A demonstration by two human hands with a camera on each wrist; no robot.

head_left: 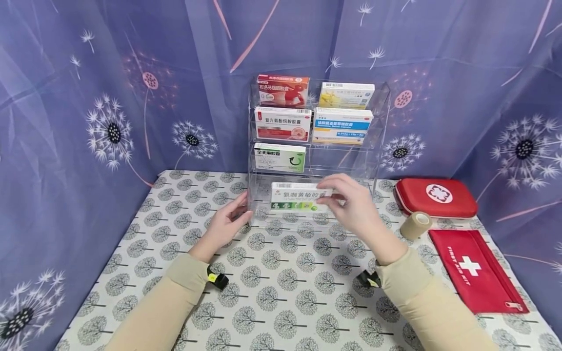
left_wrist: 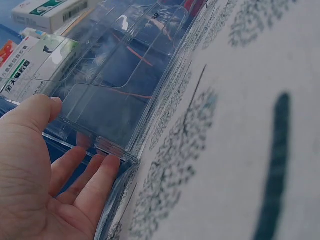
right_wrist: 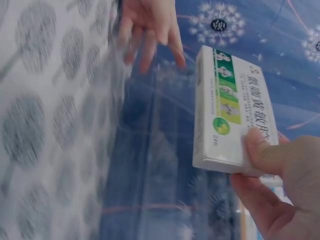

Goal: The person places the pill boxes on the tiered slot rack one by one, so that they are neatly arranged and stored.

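My right hand (head_left: 353,204) pinches a white and green medicine box (head_left: 291,197) by its right end, thumb in front. The box is held upright before the bottom tier of a clear acrylic display rack (head_left: 344,158). In the right wrist view, the box (right_wrist: 232,110) shows its printed front and one long edge. At the rack's lower left side rests my left hand (head_left: 221,224). The left wrist view shows the fingers of that hand (left_wrist: 30,170) touching the rack's bottom corner, with the thumb near its front edge.
Higher tiers hold a red box (head_left: 283,92), a yellow-white box (head_left: 347,96), a red-white box (head_left: 281,126), a blue-white box (head_left: 342,127) and a green-white box (head_left: 279,158). To the right lie a red case (head_left: 412,192), a tan bandage roll (head_left: 414,225) and a first aid pouch (head_left: 476,287).
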